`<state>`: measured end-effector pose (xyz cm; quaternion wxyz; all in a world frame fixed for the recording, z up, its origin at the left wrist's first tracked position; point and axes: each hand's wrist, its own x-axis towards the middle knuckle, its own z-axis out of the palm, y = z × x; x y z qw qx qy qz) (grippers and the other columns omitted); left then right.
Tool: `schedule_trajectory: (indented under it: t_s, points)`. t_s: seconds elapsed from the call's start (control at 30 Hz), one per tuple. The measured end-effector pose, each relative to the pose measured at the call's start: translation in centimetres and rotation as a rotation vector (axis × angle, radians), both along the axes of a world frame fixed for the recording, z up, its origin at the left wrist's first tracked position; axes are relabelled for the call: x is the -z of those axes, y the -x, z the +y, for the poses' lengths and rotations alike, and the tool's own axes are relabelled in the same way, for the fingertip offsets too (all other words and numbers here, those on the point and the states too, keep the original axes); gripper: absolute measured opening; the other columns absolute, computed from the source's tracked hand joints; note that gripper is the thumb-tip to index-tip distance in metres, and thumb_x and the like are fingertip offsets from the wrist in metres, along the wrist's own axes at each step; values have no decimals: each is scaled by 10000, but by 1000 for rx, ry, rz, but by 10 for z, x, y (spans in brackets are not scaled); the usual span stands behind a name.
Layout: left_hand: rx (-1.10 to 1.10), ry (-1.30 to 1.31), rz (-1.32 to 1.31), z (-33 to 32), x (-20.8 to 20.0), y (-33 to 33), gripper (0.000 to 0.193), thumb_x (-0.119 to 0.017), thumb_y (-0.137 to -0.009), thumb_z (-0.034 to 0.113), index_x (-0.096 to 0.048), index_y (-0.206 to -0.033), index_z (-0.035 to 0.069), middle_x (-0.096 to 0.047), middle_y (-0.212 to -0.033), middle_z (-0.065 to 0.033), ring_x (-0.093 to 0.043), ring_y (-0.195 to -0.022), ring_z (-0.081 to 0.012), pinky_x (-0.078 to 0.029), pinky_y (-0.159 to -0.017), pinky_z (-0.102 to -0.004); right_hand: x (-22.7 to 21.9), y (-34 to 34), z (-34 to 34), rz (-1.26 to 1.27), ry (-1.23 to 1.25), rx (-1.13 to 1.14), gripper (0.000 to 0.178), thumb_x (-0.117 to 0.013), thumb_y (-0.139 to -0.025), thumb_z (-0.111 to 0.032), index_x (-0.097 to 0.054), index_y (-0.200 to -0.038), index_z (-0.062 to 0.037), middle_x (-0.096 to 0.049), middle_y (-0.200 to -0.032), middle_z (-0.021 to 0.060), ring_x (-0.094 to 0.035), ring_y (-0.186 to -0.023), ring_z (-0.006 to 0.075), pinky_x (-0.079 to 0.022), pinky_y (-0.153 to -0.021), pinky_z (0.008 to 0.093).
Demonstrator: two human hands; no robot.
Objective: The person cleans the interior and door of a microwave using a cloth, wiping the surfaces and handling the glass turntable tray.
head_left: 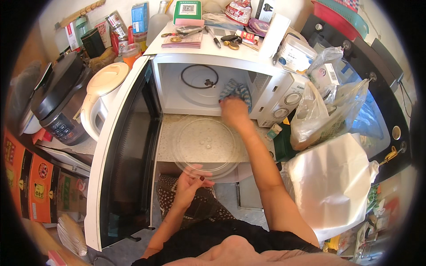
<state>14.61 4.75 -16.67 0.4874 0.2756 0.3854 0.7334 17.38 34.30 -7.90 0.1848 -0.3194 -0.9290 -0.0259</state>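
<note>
My left hand [191, 181] grips the near rim of a clear round glass turntable plate [191, 144], fingers beneath it and thumb on the edge. The plate lies level in front of the white microwave [177, 57], over the speckled counter edge. My right hand [234, 111] reaches into the open microwave, closed on a bunched blue-and-white cloth [236, 91] near the right inner wall. Left of the cloth, a dark roller ring [199, 65] sits at the back of the cavity. The microwave door [128, 155] stands swung wide to the left.
A cream kettle [106, 84] and a dark electric cooker [62, 102] stand left of the door. Papers, a pen and small items cover the microwave's top. Plastic bags [328, 111] and a white-covered bulk [328, 184] crowd the right. An orange box [31, 181] is at lower left.
</note>
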Motion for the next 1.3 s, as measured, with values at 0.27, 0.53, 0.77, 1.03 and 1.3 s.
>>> schedule_trajectory:
  t_s: [0.27,0.53,0.77,1.03,1.3]
  points:
    - [-9,32,-5,2,-12,-4,397,-597,-936,88,-411,-1273,-11,-642,-1101,-233,-698,-850,-298,-575,-794,-402,1,54,-73,391,135,-533,253,-530,-923,-190,-651,-984,24,-625,-1142,209,-603,-1030,370,-468,-898,456]
    - [-14,33,-9,1,-13,-5,370,-583,-943,74,-415,-1264,-1,-645,-1100,-221,-695,-849,-290,-572,-786,-386,21,-18,-18,226,-224,60,358,-516,-918,-201,-602,-1100,95,-569,-1223,294,-514,-1194,406,-367,-1045,475]
    - [-9,15,-18,1,-10,-4,393,-591,-943,103,-409,-1276,-1,-644,-1100,-218,-696,-845,-291,-573,-787,-404,29,-10,-45,199,-264,-132,369,-550,-880,-165,-593,-1090,135,-570,-1207,324,-541,-1169,401,-417,-1012,447]
    - [-13,19,-8,3,-6,-2,389,-589,-943,99,-409,-1271,-8,-646,-1090,-215,-696,-836,-286,-574,-783,-402,11,-10,-29,73,-132,200,290,-555,-781,-76,-617,-984,121,-609,-1120,290,-618,-1025,392,-522,-863,369]
    - [-12,-5,-13,2,-6,-5,389,-589,-945,107,-411,-1273,0,-647,-1085,-217,-700,-822,-287,-581,-771,-397,17,-16,-22,160,-197,136,333,-606,-815,-135,-597,-1021,127,-588,-1133,299,-558,-1126,402,-492,-907,399]
